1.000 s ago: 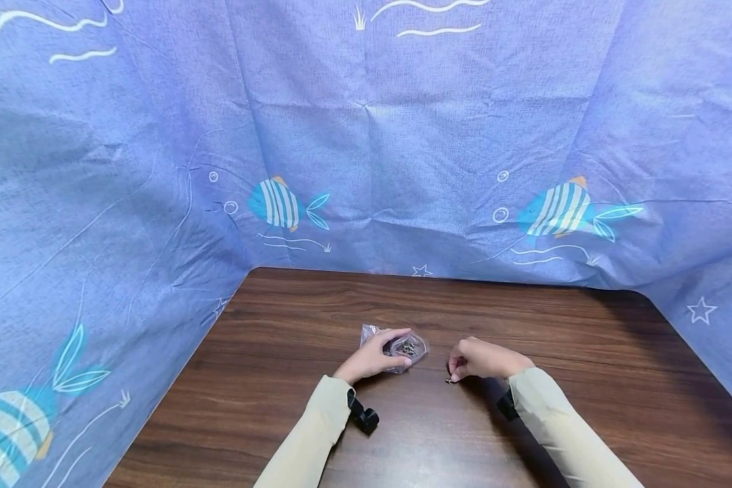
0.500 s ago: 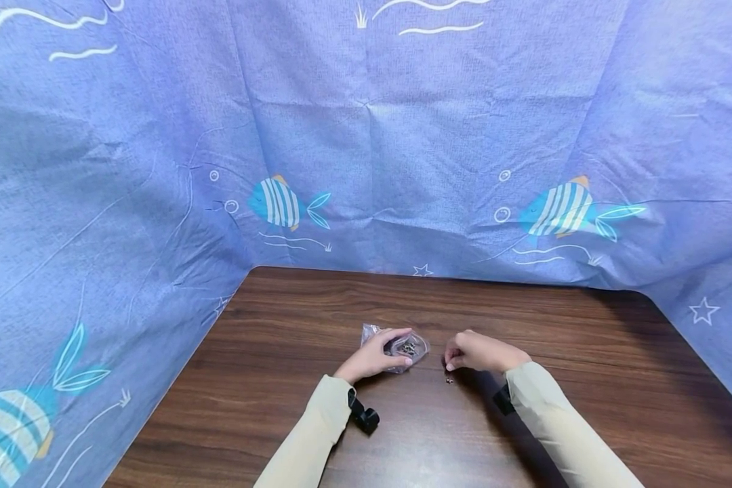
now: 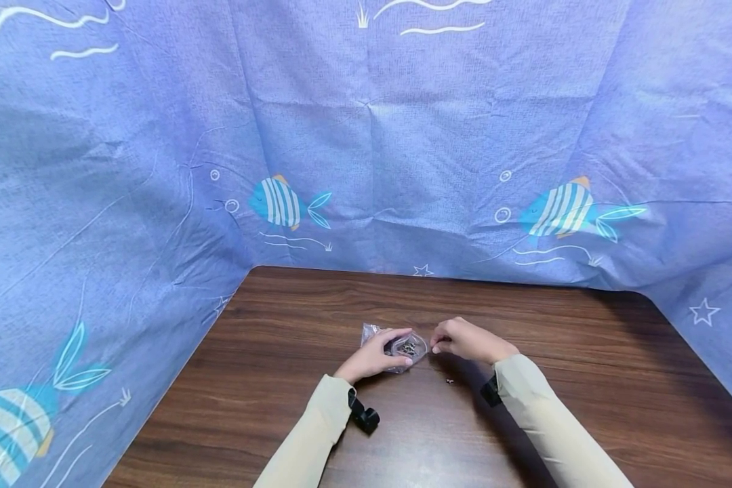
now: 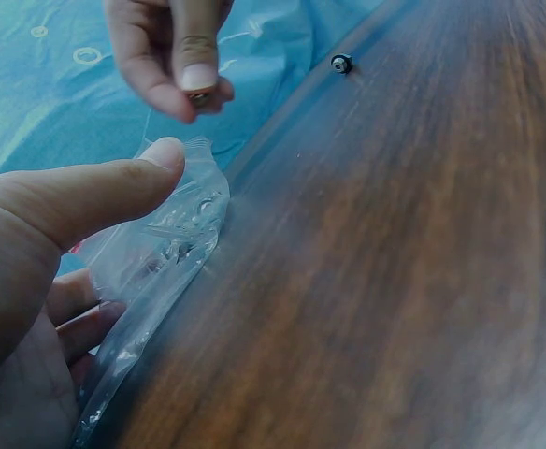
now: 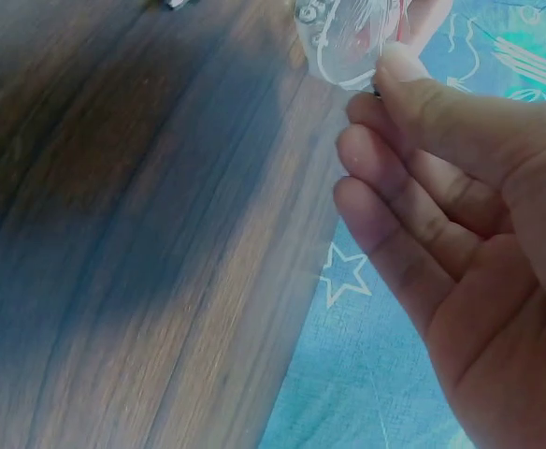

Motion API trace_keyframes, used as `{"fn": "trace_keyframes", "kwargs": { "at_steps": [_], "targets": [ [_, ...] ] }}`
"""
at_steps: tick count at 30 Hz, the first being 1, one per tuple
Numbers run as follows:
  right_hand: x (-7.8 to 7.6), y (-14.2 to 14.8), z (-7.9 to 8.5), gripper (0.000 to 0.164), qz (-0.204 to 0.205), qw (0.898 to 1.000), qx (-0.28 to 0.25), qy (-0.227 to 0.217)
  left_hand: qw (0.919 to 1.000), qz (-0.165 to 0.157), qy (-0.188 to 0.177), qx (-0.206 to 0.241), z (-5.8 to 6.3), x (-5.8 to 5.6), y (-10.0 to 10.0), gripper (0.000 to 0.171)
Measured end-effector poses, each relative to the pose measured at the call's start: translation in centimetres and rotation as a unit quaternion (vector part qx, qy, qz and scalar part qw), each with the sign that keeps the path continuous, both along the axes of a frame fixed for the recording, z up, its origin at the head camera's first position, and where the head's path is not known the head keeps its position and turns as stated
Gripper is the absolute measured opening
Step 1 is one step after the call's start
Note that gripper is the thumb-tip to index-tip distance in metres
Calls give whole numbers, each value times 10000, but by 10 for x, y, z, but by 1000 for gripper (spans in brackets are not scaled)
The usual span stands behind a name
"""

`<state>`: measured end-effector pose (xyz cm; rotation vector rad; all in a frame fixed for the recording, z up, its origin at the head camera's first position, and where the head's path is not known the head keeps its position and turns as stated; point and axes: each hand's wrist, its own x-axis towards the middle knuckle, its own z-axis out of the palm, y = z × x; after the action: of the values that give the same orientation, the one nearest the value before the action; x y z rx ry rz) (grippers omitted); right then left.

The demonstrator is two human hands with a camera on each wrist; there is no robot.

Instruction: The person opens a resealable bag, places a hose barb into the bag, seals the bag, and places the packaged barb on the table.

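Note:
A clear plastic zip bag (image 3: 419,350) lies on the table with its mouth spread to the right, and small metal screws (image 3: 408,348) show inside it. My left hand (image 3: 375,355) holds the bag, thumb on the near side and fingers on the far side. Just right of the bag's mouth, my right hand (image 3: 470,340) pinches a small metal piece (image 4: 199,97), mostly hidden by the thumb and fingertips; it looks like a screw. Another small screw-like piece (image 4: 342,65) with a dark ring sits on the table, nearer to me than the right hand.
The brown wood-grain table (image 3: 305,305) extends around both hands. A blue cloth with fish prints (image 3: 366,149) hangs behind it and along the left side. Black camera mounts (image 3: 363,415) are strapped at both wrists.
My right hand has lifted off the table near the loose piece and moved left and away from me to the bag's mouth. The left hand and bag stay put.

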<state>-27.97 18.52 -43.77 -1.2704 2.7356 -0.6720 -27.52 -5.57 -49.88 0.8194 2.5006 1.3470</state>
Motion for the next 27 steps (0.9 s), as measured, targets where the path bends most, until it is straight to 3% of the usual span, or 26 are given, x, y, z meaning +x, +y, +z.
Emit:
{"fn": "trace_keyframes", "kwargs": {
  "at_steps": [9,16,27],
  "targets": [
    [-5,-9,1,7,40,9991,-241,357,10000,3,9,-41,0,1,0,61],
    [-7,-19,3,7,-156,9998,-116,83,10000,-9,-32,-27,0,0,0,62],
    [-9,-27,4,8,-5,9994,-242,239,9999,-36,-91,45,1,1,0,62]
  ]
}}
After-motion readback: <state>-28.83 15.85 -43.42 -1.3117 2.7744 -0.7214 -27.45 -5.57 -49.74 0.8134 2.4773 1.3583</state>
